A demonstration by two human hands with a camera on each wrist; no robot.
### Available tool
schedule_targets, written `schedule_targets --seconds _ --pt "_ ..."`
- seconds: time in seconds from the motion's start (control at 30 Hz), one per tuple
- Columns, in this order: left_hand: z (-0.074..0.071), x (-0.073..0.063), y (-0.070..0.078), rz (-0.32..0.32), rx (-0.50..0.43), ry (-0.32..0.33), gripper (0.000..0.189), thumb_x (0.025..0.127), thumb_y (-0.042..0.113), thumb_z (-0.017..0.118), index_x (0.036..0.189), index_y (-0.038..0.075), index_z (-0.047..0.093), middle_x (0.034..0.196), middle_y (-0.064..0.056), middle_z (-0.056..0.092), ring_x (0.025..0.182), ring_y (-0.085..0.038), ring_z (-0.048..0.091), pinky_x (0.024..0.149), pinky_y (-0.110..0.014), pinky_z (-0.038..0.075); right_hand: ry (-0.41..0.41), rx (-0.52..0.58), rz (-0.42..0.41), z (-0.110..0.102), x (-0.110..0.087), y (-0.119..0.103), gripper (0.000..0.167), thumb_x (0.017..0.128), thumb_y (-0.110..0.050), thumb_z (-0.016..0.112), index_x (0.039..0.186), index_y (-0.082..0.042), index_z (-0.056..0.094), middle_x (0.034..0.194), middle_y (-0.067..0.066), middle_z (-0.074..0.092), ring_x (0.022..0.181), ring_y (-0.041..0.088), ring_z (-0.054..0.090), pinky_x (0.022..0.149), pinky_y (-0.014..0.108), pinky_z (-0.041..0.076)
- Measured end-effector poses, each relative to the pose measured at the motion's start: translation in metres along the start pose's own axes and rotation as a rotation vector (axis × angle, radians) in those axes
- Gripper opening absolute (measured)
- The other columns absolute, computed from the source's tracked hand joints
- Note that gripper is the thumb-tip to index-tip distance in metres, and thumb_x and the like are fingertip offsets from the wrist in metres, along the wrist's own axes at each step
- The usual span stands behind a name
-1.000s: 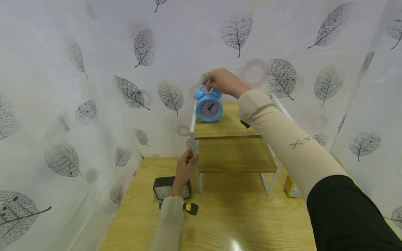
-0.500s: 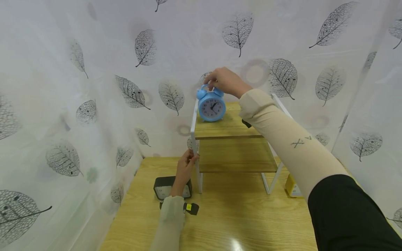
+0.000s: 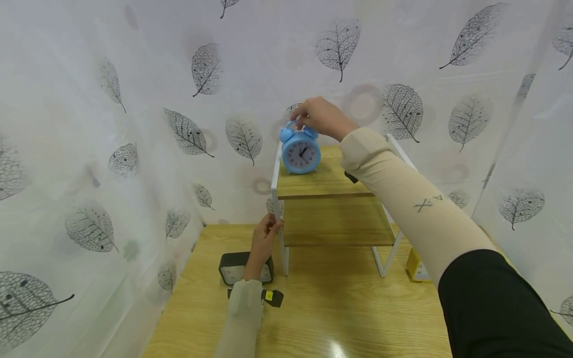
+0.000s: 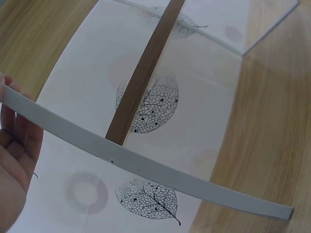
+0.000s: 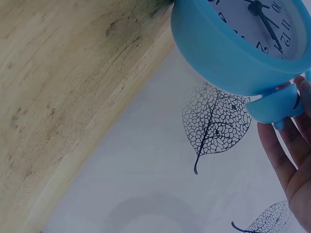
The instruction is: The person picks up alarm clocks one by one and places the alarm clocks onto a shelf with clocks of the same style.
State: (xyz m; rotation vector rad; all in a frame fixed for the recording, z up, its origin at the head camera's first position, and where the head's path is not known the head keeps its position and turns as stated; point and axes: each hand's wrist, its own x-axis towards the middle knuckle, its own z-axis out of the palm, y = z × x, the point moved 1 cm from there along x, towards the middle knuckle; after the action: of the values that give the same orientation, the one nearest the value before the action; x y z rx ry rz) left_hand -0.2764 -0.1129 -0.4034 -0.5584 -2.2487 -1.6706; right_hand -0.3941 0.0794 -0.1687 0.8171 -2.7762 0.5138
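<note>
A light blue twin-bell alarm clock (image 3: pixel 301 155) stands upright at the left end of the shelf rack's top board (image 3: pixel 335 184). My right hand (image 3: pixel 323 118) holds it from above, fingers at the handle between the bells; in the right wrist view those fingers (image 5: pixel 291 145) reach round behind a blue bell (image 5: pixel 276 104). Lower down, my left hand (image 3: pixel 264 237) grips the rack's white left upright (image 3: pixel 276 199) between thumb and fingers. The left wrist view shows this white bar (image 4: pixel 146 167) passing through the hand (image 4: pixel 19 150).
A black box-shaped clock (image 3: pixel 233 268) sits on the wooden table (image 3: pixel 340 313), partly behind the left forearm. On the right, a yellow clock (image 3: pixel 417 266) stands beside the rack, partly covered by the right sleeve. A lower board (image 3: pixel 335 221) spans the rack. Leaf-patterned sheeting hangs behind.
The blue alarm clock has shifted slightly right on the top board, with the right hand staying at its handle. The left hand keeps its hold on the upright.
</note>
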Motion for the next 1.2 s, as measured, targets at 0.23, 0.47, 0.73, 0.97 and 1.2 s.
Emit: schedule_targets --seconds 0.23,0.47,0.73,0.97,1.2 --pt "0.001 -0.001 0.001 0.014 -0.017 0.0 0.012 0.095 0.003 0.05 0.09 -0.007 0.053 0.088 -0.027 0.06 0.07 -0.026 0.048 0.063 -0.019 0.038 -0.003 0.01 0.01 -0.001 -0.003 0.001 0.026 0.096 -0.01 0.051 0.119 -0.005 0.064 0.105 0.014 0.07 0.099 0.025 0.064 0.088 0.037 0.05" --pt "0.003 -0.001 0.001 0.003 -0.022 -0.001 0.01 0.095 0.003 0.05 0.092 -0.006 0.054 0.087 -0.027 0.058 0.072 -0.03 0.047 0.063 -0.019 0.038 -0.036 0.003 0.047 -0.001 -0.006 0.003 0.029 0.097 -0.015 0.05 0.123 -0.009 0.06 0.114 0.014 0.066 0.108 0.028 0.059 0.091 0.04 0.049" --pt "0.003 0.0 0.0 -0.018 -0.007 0.0 0.013 0.095 0.005 0.051 0.091 -0.007 0.053 0.09 -0.026 0.061 0.072 -0.011 0.046 0.063 -0.018 0.038 -0.021 -0.016 0.037 -0.003 -0.01 0.005 0.028 0.098 -0.017 0.051 0.123 -0.009 0.06 0.121 0.016 0.062 0.108 0.029 0.059 0.089 0.04 0.05" --pt "0.002 -0.001 0.001 -0.011 -0.006 0.011 0.012 0.095 0.004 0.051 0.09 -0.007 0.052 0.088 -0.026 0.059 0.072 -0.012 0.046 0.063 -0.018 0.038 0.035 -0.028 0.033 -0.006 -0.014 0.003 0.031 0.098 -0.019 0.051 0.127 -0.01 0.057 0.121 0.015 0.062 0.11 0.029 0.059 0.091 0.041 0.049" --pt "0.001 -0.002 0.001 -0.034 0.008 0.025 0.014 0.095 0.006 0.051 0.09 -0.007 0.052 0.089 -0.024 0.059 0.073 -0.006 0.046 0.063 -0.018 0.038 0.176 -0.046 0.004 -0.012 -0.031 -0.002 0.034 0.097 -0.024 0.053 0.128 -0.011 0.056 0.127 0.009 0.061 0.112 0.025 0.059 0.092 0.041 0.048"
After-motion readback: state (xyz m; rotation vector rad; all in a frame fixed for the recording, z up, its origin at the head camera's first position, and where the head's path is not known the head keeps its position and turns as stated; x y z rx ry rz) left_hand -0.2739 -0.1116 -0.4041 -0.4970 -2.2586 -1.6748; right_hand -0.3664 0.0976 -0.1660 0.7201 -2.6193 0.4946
